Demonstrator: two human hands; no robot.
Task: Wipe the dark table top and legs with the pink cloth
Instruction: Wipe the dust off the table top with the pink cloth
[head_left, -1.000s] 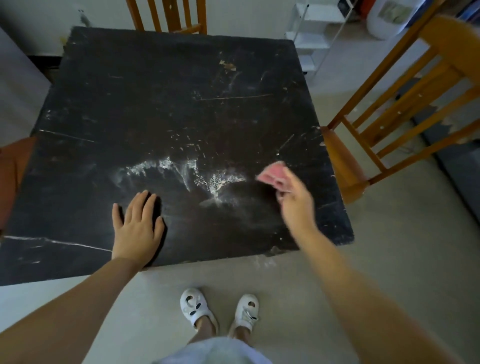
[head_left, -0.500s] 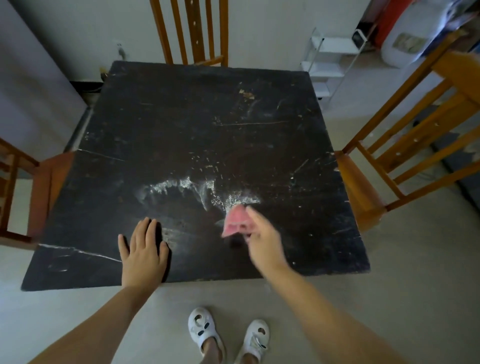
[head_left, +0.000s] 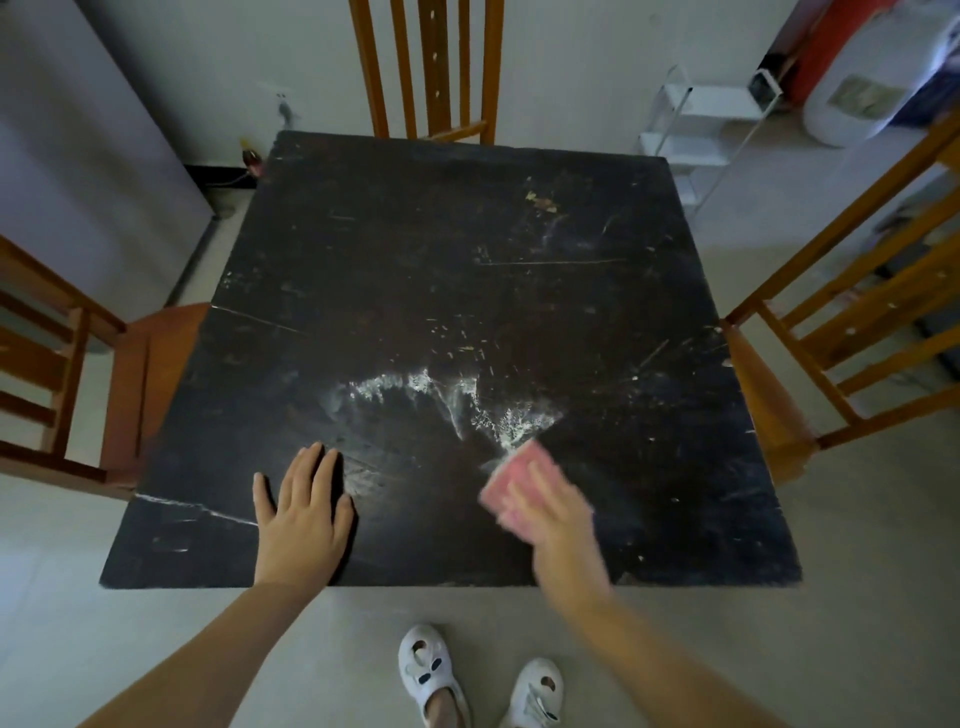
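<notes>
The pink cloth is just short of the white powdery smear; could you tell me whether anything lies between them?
Nothing visible does. The pink cloth, under the right hand, sits at the white smear's near edge on bare dark table top.

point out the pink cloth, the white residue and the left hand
pink cloth (head_left: 511, 480): head view, its bare upper part above the fingers
white residue (head_left: 457, 392): head view, middle of the streak
left hand (head_left: 301, 512): head view, back of the hand

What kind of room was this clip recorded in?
Most likely a dining area in a home: a square dark table with wooden chairs pulled up on three sides, a small white shelf rack against the wall, and a bare light floor.
</notes>
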